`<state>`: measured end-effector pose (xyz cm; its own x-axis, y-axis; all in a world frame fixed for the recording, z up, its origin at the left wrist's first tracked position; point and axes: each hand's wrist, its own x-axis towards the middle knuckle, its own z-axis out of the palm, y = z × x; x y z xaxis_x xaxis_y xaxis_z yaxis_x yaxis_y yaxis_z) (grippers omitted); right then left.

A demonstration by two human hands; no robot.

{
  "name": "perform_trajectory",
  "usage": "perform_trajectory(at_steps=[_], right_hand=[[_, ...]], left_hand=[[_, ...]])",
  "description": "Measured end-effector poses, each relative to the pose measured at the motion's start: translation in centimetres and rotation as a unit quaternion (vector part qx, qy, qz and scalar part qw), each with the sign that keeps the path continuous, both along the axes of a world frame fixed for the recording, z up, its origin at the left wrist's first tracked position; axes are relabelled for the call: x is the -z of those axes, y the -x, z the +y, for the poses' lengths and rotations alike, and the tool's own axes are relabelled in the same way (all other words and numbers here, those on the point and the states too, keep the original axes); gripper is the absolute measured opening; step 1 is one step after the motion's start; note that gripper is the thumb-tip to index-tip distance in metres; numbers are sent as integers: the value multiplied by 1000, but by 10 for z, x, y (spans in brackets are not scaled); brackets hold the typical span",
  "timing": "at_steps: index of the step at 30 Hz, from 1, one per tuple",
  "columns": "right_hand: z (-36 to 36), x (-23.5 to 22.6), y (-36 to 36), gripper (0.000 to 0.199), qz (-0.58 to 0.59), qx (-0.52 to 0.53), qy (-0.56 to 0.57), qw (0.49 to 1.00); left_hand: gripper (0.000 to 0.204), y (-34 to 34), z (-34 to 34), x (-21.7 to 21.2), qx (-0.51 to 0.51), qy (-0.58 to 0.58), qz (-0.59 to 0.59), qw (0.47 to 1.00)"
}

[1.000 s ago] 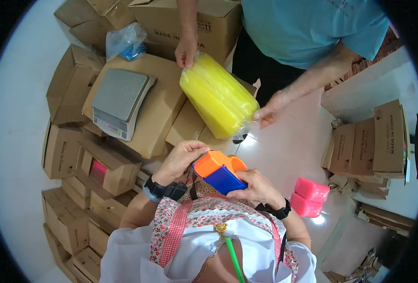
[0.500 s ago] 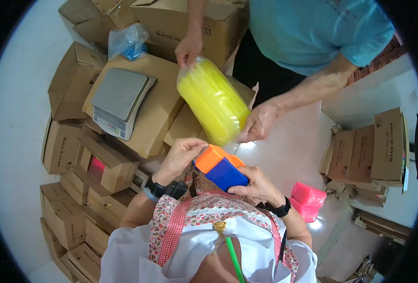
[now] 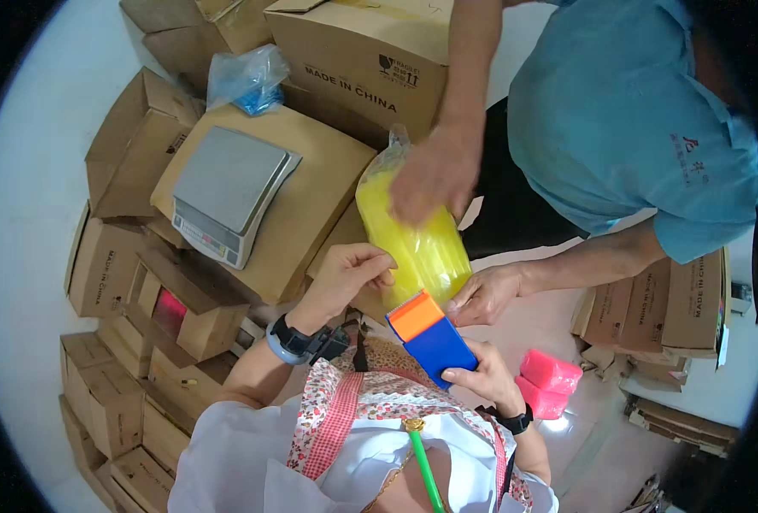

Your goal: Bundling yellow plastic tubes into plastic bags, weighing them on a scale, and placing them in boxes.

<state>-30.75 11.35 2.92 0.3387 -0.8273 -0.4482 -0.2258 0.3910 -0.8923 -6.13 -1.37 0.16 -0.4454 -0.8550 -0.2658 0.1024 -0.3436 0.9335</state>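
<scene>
Head view, L hand [image 3: 349, 274]: fingers curled, tips pinching the near-left edge of the yellow bag [image 3: 413, 235]; prob. steadying it. Black wrist device [image 3: 298, 342] on that arm.
Head view, R hand [image 3: 481, 372]: clamped on the blue block w/ orange end [image 3: 426, 333], thumb over its low right corner, orange end up-left, just under the bag's low end. Held close to the chest, so the L hand is free for the bag.
Yellow bag: clear plastic, packed w/ yellow goods, tilted, top toward the cartons, bottom toward the wearer. Held off the surface by several hands, so looks shared between two ppl.
Co-worker, upper hand [image 3: 434, 175]: flat, spread over the bag's top, pressing or gripping; can't tell which.
Co-worker, lower hand [image 3: 481, 295]: fingers bent at the bag's low right end, touching it.
Scale [image 3: 229, 192]: grey, sits on a closed carton [image 3: 311, 205] left of the bag, pan bare.
Pink packs [image 3: 548, 382]: two, stacked, just right of the R hand.
Blue-tinted bag [image 3: 246, 79]: on cartons behind the scale.
</scene>
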Motion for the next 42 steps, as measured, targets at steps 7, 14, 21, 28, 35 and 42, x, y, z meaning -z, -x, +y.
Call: perform_trajectory(at_steps=[7, 14, 21, 28, 35, 42], right_hand=[[5, 6, -24, 35, 21, 28, 54, 998], [-3, -1, -36, 36, 60, 18, 40, 997], [3, 3, -37, 35, 62, 34, 41, 997], [5, 4, -37, 36, 69, 33, 17, 997], [-1, 3, -34, 37, 63, 22, -21, 998], [-2, 17, -35, 36, 47, 32, 20, 998]], left_hand=[[20, -18, -10, 11, 43, -20, -3, 999], [19, -25, -16, 26, 50, -28, 13, 998], [20, -23, -18, 29, 83, -39, -5, 996], [19, -20, -20, 35, 93, -46, -7, 995], [20, -19, -21, 40, 87, -44, -2, 995], [20, -21, -22, 39, 69, -56, -20, 996]])
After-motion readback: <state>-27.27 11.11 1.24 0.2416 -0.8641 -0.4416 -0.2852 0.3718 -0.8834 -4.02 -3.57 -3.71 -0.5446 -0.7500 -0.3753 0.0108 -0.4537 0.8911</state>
